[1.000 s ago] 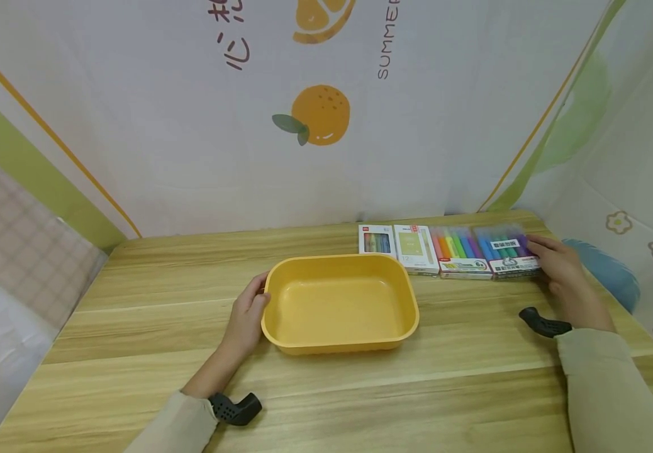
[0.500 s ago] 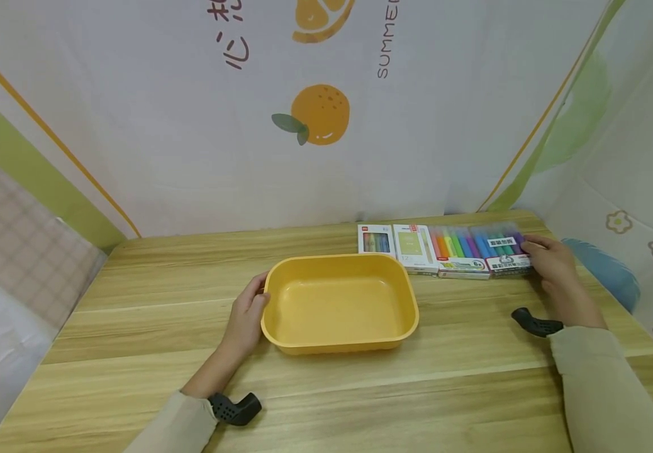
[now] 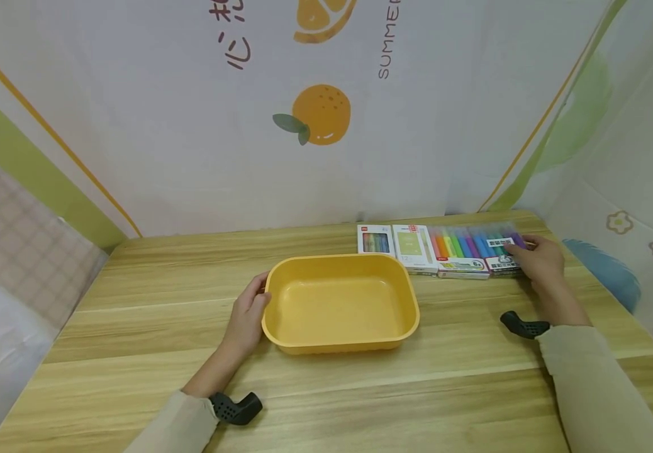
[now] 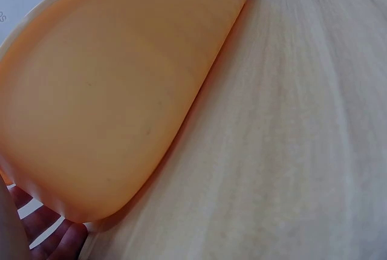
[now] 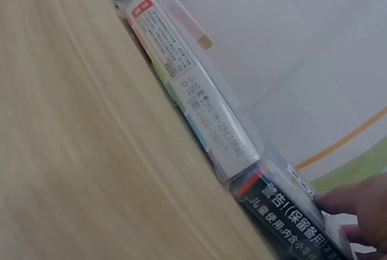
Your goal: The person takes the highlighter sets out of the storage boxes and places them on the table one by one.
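Observation:
A yellow plastic basin sits on the table with nothing in it. My left hand grips its left side, thumb at the rim; in the left wrist view its fingers lie against the ribbed outer wall. Toward the back right, several flat packs stand side by side in a row. At the right end is a clear pack of coloured pens with a dark front label. My right hand holds this pack, thumb on top and other fingers at its right side. Beside it lies another clear pack of bright pens.
Two white boxes finish the row on the left, partly behind the basin's back rim. A printed curtain hangs along the table's back edge. A blue rounded thing shows past the right edge.
My right hand has moved left, its thumb now further over the top of the end pack. That pack has slid slightly left against its neighbour. The left hand and basin stay put.

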The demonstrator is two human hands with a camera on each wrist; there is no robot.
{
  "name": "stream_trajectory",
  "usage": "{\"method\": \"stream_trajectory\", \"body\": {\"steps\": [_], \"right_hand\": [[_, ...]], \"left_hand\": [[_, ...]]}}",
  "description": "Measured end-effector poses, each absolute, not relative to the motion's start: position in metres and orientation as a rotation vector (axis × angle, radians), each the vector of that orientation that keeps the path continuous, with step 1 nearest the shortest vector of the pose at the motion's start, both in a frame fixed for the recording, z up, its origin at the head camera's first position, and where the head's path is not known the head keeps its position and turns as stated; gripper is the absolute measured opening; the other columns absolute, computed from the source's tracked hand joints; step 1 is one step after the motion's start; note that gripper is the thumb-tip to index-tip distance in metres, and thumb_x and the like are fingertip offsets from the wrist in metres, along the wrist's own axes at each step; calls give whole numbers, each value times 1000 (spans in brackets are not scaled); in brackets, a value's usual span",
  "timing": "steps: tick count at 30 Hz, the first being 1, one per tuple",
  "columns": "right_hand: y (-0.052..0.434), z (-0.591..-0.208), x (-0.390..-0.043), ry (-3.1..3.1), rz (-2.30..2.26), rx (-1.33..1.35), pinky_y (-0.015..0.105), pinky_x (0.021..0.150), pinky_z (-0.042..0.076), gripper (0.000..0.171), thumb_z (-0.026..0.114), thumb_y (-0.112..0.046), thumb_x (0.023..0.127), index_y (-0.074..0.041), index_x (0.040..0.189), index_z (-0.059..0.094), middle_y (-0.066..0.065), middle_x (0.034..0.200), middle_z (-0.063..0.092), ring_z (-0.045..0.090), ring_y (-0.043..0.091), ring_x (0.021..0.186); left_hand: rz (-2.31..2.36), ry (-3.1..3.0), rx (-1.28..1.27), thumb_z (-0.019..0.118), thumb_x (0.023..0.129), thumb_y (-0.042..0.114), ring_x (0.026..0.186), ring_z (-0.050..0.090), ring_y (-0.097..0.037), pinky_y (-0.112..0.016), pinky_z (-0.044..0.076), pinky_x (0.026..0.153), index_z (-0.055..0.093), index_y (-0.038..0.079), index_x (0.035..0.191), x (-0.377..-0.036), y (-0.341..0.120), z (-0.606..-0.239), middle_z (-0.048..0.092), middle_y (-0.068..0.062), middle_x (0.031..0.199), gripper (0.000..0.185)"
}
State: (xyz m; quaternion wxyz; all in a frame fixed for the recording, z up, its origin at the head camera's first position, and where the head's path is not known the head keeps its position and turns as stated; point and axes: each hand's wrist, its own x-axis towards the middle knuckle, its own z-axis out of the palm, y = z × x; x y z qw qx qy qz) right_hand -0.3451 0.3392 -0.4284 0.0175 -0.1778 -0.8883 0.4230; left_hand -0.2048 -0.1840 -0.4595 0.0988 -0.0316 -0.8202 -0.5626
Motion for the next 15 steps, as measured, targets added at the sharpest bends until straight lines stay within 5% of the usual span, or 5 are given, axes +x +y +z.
{"method": "stream_trajectory", "body": {"steps": [5, 9, 12, 15], "right_hand": [[339, -428, -344, -2801, 1272, -568, 11, 61, 42, 79, 54, -44, 99, 3, 157, 29, 33, 153, 41, 56, 28, 114], [338, -427, -345, -2851, 1189, -564, 34, 86, 53, 81, 52, -47, 99, 5, 156, 27, 35, 154, 37, 46, 41, 130], [338, -427, -345, -2877, 1138, -519, 54, 107, 44, 81, 51, -46, 100, 8, 155, 26, 38, 152, 36, 43, 46, 133], [339, -426, -345, -2891, 1120, -483, 58, 110, 41, 81, 52, -45, 100, 9, 155, 26, 39, 151, 36, 41, 49, 134]], "left_hand": [[-1670, -2425, -91, 38, 101, 12, 108, 66, -32, -20, 53, 83, 54, 7, 143, -204, -183, -460, 65, -20, 132, 45], [-1674, -2424, -82, 38, 101, 12, 108, 66, -33, -20, 53, 83, 54, 7, 143, -204, -183, -459, 65, -20, 133, 45], [-1685, -2421, -81, 38, 101, 12, 109, 66, -33, -20, 53, 83, 53, 7, 143, -203, -183, -459, 64, -21, 133, 46], [-1687, -2421, -84, 38, 101, 13, 110, 66, -33, -19, 53, 83, 54, 7, 143, -203, -183, -458, 64, -21, 133, 45]]}}
